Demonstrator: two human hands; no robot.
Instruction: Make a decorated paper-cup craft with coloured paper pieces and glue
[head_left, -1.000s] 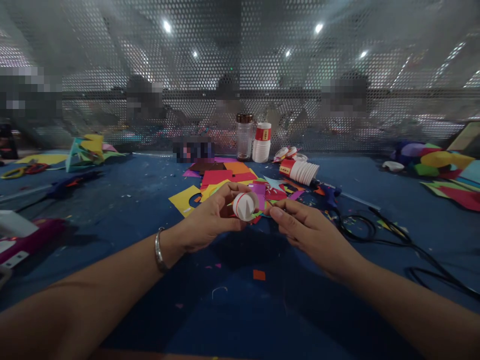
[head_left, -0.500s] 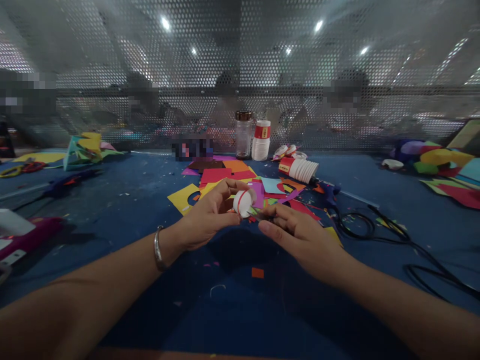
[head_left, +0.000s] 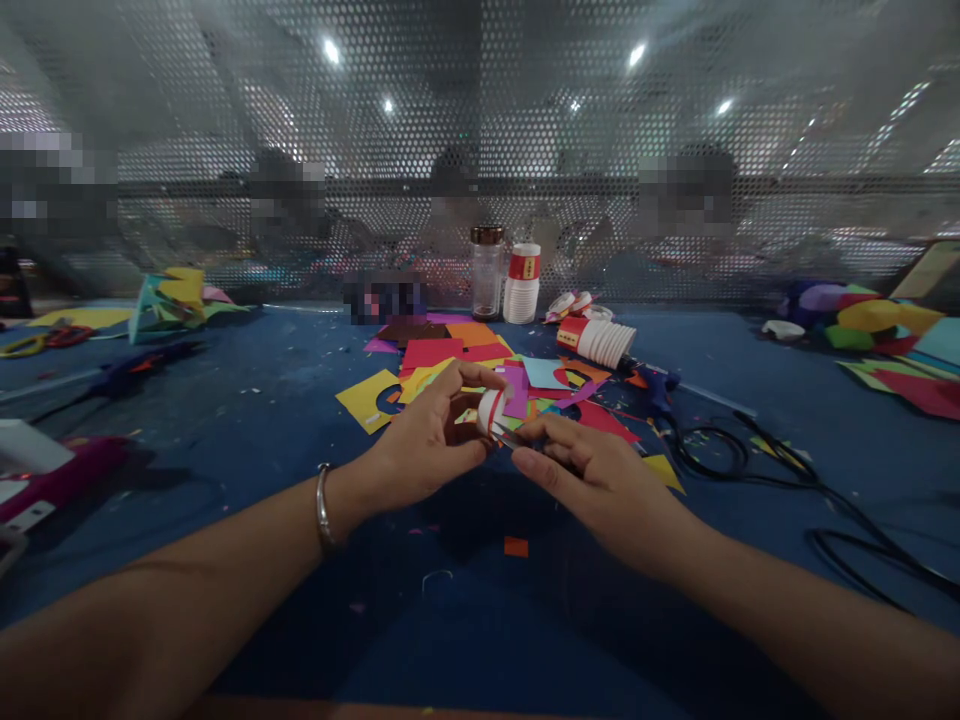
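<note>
A small white paper cup piece with a red stripe (head_left: 491, 411) is held up over the table by my left hand (head_left: 442, 430), its thumb and fingers curled around the piece. My right hand (head_left: 589, 470) grips a pair of scissors (head_left: 508, 434); the blades meet the cup piece's lower edge, while the handles are mostly hidden in my fingers. Behind both hands lies a heap of coloured paper (head_left: 431, 354), with a yellow sheet with a round hole (head_left: 367, 398) at its left side. An orange paper scrap (head_left: 516, 546) lies in front.
On the blue table (head_left: 300, 620) stand a glass jar (head_left: 487, 275) and a stack of paper cups (head_left: 521, 298). Another cup stack (head_left: 600, 340) lies on its side near a glue gun (head_left: 661, 388) with a black cord (head_left: 780, 482). More glue gun (head_left: 142, 365) and scissors (head_left: 67, 334) are at left.
The cup piece has turned slightly and shifted a little right in my left hand. The scissor blades now sit against its lower edge.
</note>
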